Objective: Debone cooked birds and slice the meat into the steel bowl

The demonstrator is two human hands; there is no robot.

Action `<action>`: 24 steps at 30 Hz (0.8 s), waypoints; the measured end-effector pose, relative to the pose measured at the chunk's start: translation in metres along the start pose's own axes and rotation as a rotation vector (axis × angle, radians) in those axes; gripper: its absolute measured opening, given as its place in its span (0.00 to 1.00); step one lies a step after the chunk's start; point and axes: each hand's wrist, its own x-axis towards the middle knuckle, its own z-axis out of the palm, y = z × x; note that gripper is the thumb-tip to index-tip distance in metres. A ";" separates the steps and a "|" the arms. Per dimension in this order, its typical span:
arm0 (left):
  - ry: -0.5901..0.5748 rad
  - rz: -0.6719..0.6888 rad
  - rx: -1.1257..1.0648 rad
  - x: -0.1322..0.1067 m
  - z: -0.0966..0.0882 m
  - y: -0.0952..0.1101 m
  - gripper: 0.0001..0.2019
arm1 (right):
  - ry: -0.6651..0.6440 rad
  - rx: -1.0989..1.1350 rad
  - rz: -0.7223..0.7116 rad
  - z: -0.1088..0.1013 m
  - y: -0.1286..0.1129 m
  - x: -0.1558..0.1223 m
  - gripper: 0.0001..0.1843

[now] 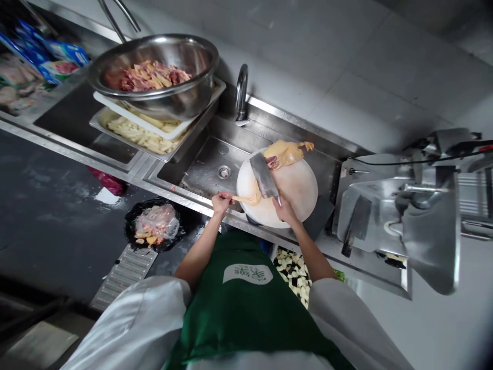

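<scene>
My right hand (284, 210) is wrapped round the handle of a broad cleaver (264, 176), its blade slanting up and left over a round white chopping board (302, 192). My left hand (222, 201) pinches the thin end of a pale yellow poultry piece (252, 195), pulled out past the board's left edge. The thick end of that piece lies on the board beside the blade; I cannot tell whether they touch. Behind the cleaver, a larger piece of yellow-skinned poultry (285, 153) rests at the board's far edge, red flesh showing at its left end.
The board sits over a steel sink (208, 159) with a tap (242, 92). At left, a steel bowl (154, 95) of cut meat stands on trays of pale strips (138, 136). A slicing machine (423, 205) and another cleaver (358, 221) are at right. A waste bin (156, 224) stands below.
</scene>
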 end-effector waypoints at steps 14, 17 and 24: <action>-0.002 0.014 -0.031 -0.004 -0.008 -0.003 0.10 | 0.347 -0.070 -0.004 -0.007 -0.072 -0.036 0.30; 0.005 0.017 -0.040 -0.004 -0.007 -0.002 0.09 | 0.055 -0.154 0.010 0.013 -0.058 -0.027 0.28; 0.006 -0.004 -0.048 0.001 -0.006 -0.003 0.08 | 0.262 -0.209 -0.069 -0.048 -0.045 -0.018 0.23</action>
